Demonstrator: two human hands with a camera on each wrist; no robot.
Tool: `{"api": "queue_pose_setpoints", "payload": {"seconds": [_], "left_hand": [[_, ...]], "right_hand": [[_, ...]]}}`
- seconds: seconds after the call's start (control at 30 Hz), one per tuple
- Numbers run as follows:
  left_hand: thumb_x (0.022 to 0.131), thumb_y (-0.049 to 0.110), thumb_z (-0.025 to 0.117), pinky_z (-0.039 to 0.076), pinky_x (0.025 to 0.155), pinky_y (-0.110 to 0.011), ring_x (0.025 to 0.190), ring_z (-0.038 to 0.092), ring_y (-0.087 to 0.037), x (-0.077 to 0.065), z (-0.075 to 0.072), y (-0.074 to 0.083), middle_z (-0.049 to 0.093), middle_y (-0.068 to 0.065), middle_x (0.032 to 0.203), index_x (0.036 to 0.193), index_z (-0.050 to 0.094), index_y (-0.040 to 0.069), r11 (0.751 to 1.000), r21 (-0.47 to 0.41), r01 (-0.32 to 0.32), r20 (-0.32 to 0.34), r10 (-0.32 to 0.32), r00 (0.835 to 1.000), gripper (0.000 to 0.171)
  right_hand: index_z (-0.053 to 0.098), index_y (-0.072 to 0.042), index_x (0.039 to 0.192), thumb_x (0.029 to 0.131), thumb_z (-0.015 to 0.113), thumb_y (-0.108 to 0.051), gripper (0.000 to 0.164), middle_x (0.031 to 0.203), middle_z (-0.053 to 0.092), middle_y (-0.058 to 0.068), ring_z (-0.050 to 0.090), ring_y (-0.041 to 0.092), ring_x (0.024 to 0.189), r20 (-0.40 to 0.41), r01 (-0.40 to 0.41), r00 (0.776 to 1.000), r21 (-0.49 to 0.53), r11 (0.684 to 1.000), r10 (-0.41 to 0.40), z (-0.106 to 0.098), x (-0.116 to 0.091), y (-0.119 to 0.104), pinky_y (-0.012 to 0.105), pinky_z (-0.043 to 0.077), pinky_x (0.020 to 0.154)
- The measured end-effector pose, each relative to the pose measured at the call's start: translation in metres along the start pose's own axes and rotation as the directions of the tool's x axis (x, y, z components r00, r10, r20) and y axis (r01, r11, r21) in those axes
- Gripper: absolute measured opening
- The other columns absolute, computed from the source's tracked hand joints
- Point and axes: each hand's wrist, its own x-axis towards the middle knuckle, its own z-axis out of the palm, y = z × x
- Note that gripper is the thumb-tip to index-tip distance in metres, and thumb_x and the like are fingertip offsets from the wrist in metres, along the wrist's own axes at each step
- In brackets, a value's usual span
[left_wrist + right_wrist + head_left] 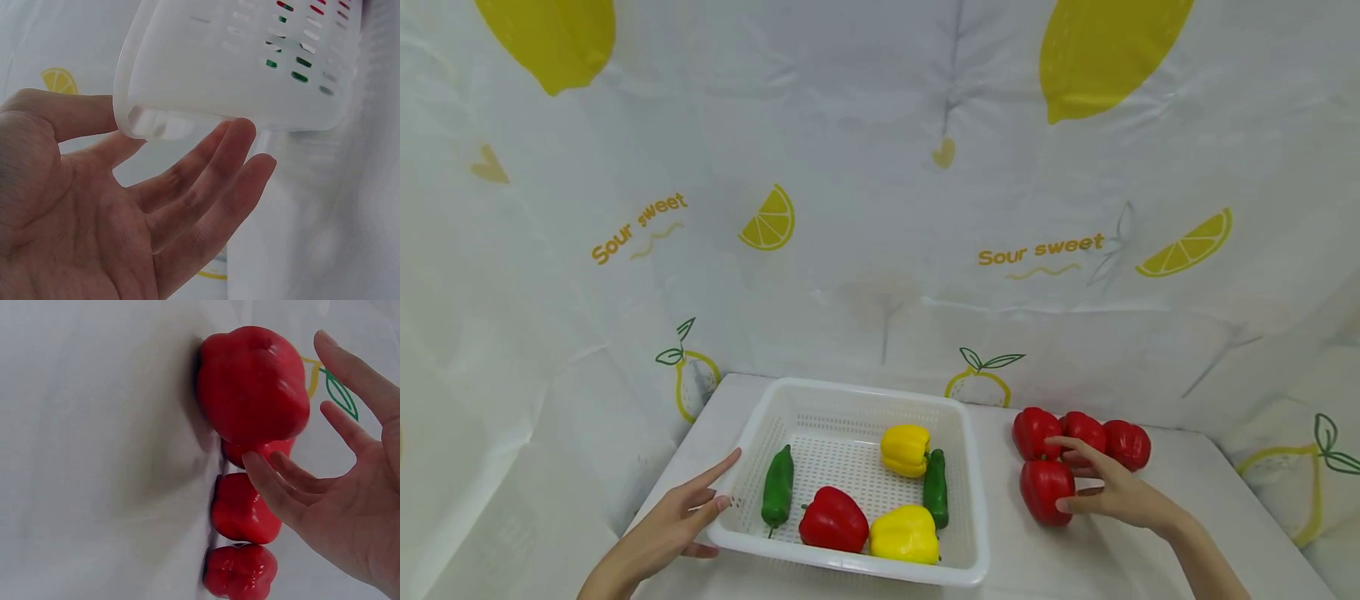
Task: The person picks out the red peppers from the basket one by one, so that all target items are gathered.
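My left hand (673, 521) is at the left side of a white perforated basket (970, 500), its thumb and index finger at the rim and its other fingers loosely extended outside the wall. In the left wrist view, the hand (169, 206) has its fingertips close under the basket wall (206, 75). My right hand (1116, 492) reaches over the nearest red bell pepper (1045, 492), fingers spread and slightly bent around its right side. The right wrist view has this pepper (253, 384) beside the open hand (337, 487), with a visible gap to the thumb.
Inside the basket lie a red bell pepper (833, 521), two yellow bell peppers (904, 533) and two long green peppers (778, 487). Three more red bell peppers (1127, 444) sit in a row behind the nearest one. A lemon-print cloth (880, 250) hangs behind the white table (1000, 558).
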Motion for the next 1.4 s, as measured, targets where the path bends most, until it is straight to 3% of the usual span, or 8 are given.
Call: {"api": "queue_pose_setpoints", "payload": {"seconds": [0.27, 0.5, 0.67, 0.8, 0.93, 1.03, 1.2, 1.4], "left_hand": [[0.114, 0.03, 0.056, 0.069, 0.079, -0.05, 0.119, 0.068, -0.032, 0.0, 0.0, 0.001, 0.044, -0.042, 0.16, 0.175, 0.019, 0.016, 1.0, -0.011, 0.005, 0.005, -0.005, 1.0, 0.073], [0.115, 0.03, 0.055, 0.069, 0.079, -0.051, 0.121, 0.068, -0.033, 0.0, 0.0, 0.002, 0.043, -0.042, 0.162, 0.175, 0.019, 0.015, 1.0, -0.013, -0.001, 0.01, 0.001, 1.0, 0.072], [0.115, 0.03, 0.055, 0.068, 0.08, -0.052, 0.123, 0.068, -0.035, 0.001, 0.0, 0.001, 0.041, -0.042, 0.162, 0.175, 0.018, 0.015, 1.0, -0.02, -0.003, 0.012, 0.003, 1.0, 0.072], [0.115, 0.028, 0.055, 0.068, 0.08, -0.054, 0.124, 0.068, -0.037, 0.001, -0.001, 0.0, 0.04, -0.043, 0.163, 0.175, 0.017, 0.014, 1.0, -0.021, -0.012, 0.019, 0.012, 1.0, 0.073], [0.115, 0.029, 0.055, 0.068, 0.08, -0.054, 0.124, 0.068, -0.036, 0.001, -0.001, 0.0, 0.04, -0.043, 0.163, 0.175, 0.017, 0.015, 1.0, -0.016, -0.008, 0.015, 0.008, 1.0, 0.073], [0.115, 0.03, 0.055, 0.069, 0.08, -0.052, 0.123, 0.068, -0.035, 0.001, 0.0, 0.002, 0.042, -0.043, 0.162, 0.175, 0.019, 0.016, 1.0, -0.01, -0.007, 0.008, 0.007, 1.0, 0.072], [0.115, 0.03, 0.055, 0.069, 0.08, -0.052, 0.122, 0.068, -0.035, 0.0, -0.001, 0.002, 0.043, -0.043, 0.161, 0.175, 0.018, 0.015, 1.0, -0.006, -0.016, 0.01, 0.016, 1.0, 0.072], [0.114, 0.03, 0.055, 0.069, 0.08, -0.052, 0.124, 0.067, -0.037, -0.001, 0.0, 0.002, 0.042, -0.043, 0.162, 0.175, 0.02, 0.016, 1.0, -0.01, -0.013, 0.009, 0.013, 1.0, 0.072]], "right_hand": [[0.041, -0.005, 0.16, 0.084, 0.091, -0.023, 0.092, 0.152, 0.049, 0.033, 0.06, 0.046, 0.128, -0.071, 0.099, 0.992, -0.075, 0.992, -0.105, -0.013, -0.005, -0.026, 0.028, 0.065, 0.081], [0.041, -0.006, 0.159, 0.087, 0.09, -0.021, 0.089, 0.153, 0.05, 0.03, 0.059, 0.052, 0.13, -0.081, 0.145, 0.986, -0.043, 0.989, -0.148, -0.012, -0.003, -0.048, 0.033, 0.068, 0.083], [0.043, -0.008, 0.159, 0.088, 0.089, -0.02, 0.086, 0.152, 0.051, 0.028, 0.059, 0.05, 0.13, -0.078, 0.194, 0.977, -0.041, 0.98, -0.197, -0.007, -0.001, -0.065, 0.029, 0.066, 0.086], [0.045, -0.01, 0.158, 0.087, 0.09, -0.025, 0.086, 0.151, 0.054, 0.026, 0.059, 0.046, 0.13, -0.08, 0.191, 0.977, -0.068, 0.979, -0.196, -0.002, 0.002, -0.079, 0.028, 0.065, 0.085], [0.048, -0.016, 0.157, 0.088, 0.09, -0.028, 0.082, 0.151, 0.056, 0.02, 0.061, 0.043, 0.13, -0.082, 0.211, 0.972, -0.104, 0.972, -0.22, 0.004, 0.005, -0.095, 0.034, 0.067, 0.088], [0.05, -0.021, 0.157, 0.089, 0.089, -0.029, 0.079, 0.153, 0.056, 0.018, 0.062, 0.042, 0.128, -0.066, 0.246, 0.965, -0.111, 0.963, -0.254, 0.009, 0.007, -0.107, 0.037, 0.068, 0.089], [0.051, -0.024, 0.156, 0.09, 0.088, -0.027, 0.076, 0.157, 0.055, 0.015, 0.064, 0.036, 0.129, -0.018, 0.316, 0.948, -0.085, 0.945, -0.319, 0.022, 0.016, -0.123, 0.027, 0.065, 0.092], [0.051, -0.025, 0.156, 0.092, 0.087, -0.025, 0.074, 0.16, 0.054, 0.013, 0.061, 0.042, 0.133, 0.079, 0.386, 0.921, -0.036, 0.922, -0.382, 0.039, 0.032, -0.139, 0.025, 0.061, 0.099]]}}
